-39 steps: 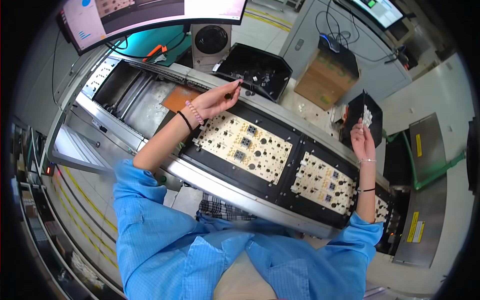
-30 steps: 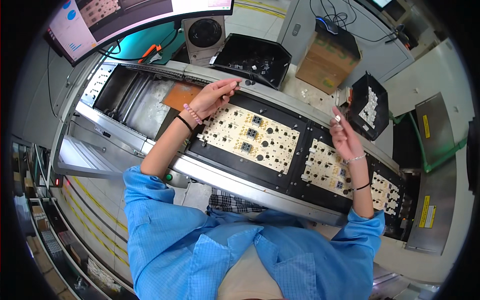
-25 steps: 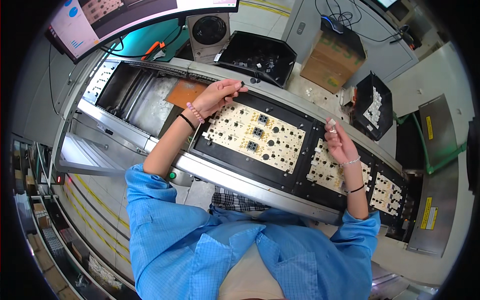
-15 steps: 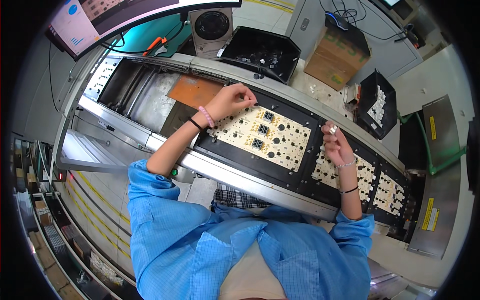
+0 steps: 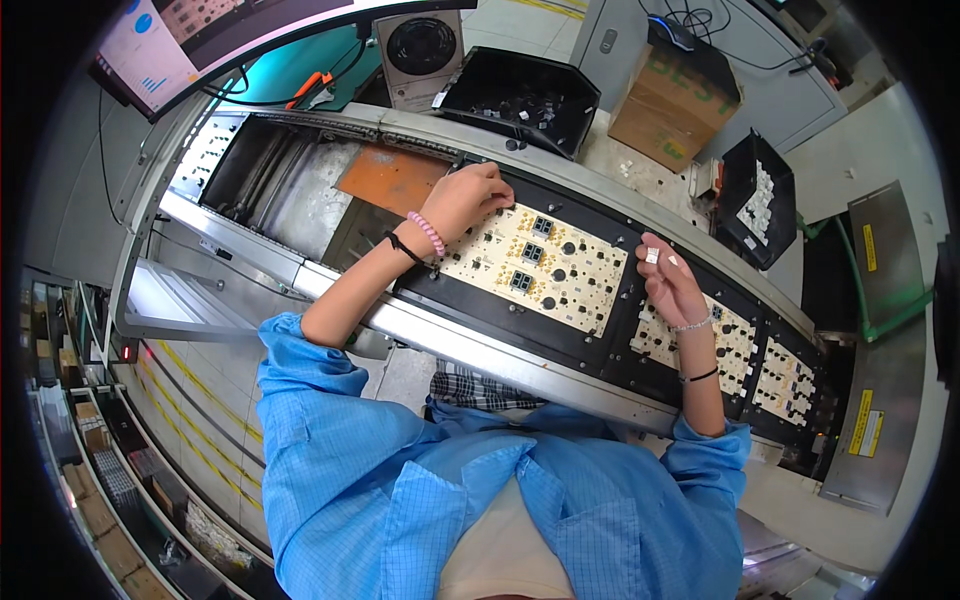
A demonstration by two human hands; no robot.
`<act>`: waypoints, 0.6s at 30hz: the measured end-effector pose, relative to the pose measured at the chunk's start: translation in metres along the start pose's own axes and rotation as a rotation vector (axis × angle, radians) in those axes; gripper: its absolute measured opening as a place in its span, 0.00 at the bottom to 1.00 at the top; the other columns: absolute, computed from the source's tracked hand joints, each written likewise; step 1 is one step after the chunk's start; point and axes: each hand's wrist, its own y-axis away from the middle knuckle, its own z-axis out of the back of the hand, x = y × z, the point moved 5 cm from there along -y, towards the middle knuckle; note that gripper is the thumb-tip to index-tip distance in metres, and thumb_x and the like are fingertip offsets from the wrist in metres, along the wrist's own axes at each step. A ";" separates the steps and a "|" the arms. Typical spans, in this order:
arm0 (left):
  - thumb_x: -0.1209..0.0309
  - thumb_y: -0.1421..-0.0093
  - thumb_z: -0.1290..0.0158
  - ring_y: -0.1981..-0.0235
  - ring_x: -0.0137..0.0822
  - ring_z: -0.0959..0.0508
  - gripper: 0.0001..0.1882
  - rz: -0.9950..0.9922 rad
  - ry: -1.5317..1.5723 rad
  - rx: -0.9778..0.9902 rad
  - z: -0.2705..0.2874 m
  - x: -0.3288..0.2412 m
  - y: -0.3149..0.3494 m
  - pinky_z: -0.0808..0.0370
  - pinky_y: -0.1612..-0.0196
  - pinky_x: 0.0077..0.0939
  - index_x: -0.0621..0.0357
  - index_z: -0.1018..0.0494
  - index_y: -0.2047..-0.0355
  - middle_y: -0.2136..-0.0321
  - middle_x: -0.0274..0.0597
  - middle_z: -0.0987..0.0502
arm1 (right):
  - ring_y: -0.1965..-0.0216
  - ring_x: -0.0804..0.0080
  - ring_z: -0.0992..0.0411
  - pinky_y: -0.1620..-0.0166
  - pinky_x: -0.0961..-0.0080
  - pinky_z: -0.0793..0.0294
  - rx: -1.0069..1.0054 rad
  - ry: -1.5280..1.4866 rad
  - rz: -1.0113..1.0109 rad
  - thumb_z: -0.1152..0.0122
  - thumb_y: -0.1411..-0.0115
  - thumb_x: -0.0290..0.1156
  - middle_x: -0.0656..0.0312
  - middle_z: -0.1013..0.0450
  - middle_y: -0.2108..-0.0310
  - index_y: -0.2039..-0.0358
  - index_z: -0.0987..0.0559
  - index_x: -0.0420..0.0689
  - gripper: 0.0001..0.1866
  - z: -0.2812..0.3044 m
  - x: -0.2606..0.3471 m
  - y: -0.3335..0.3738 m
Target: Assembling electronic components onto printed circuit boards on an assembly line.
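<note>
My left hand point(image 5: 474, 198), a pink bead bracelet on its wrist, bends over the upper left corner of the nearest cream circuit board point(image 5: 560, 284). Its fingertips are pinched together at the board's edge; whatever lies between them is hidden. This board sits in a black carrier frame point(image 5: 480, 317) and bears several dark square parts in a row, with round black parts beside them. Above the gap between two carriers is my right hand point(image 5: 672, 284), raised with curled fingers. Small white connectors point(image 5: 653, 256) are held at its fingertips.
More boards in carriers point(image 5: 785, 384) continue along the metal-railed conveyor point(image 5: 480, 362) to the right. Beyond it stand a black bin of dark parts point(image 5: 520, 100), a cardboard box point(image 5: 672, 110) and a black bin of white parts point(image 5: 757, 200). A monitor point(image 5: 250, 40) hangs at upper left.
The carriers and boards have shifted slightly right. My left hand stays at the board's corner, moving a little with it. My right hand has turned slightly, with the white connectors still at its fingertips.
</note>
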 end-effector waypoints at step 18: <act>0.86 0.37 0.68 0.41 0.46 0.35 0.23 0.727 1.928 -0.102 -0.014 0.060 -0.013 0.32 0.38 0.29 0.74 0.45 0.41 0.44 0.64 0.40 | 0.59 0.80 0.26 0.52 0.84 0.25 -0.150 0.622 -0.004 0.46 0.37 0.25 0.58 0.27 0.57 0.49 0.30 0.37 0.16 0.022 0.020 -0.009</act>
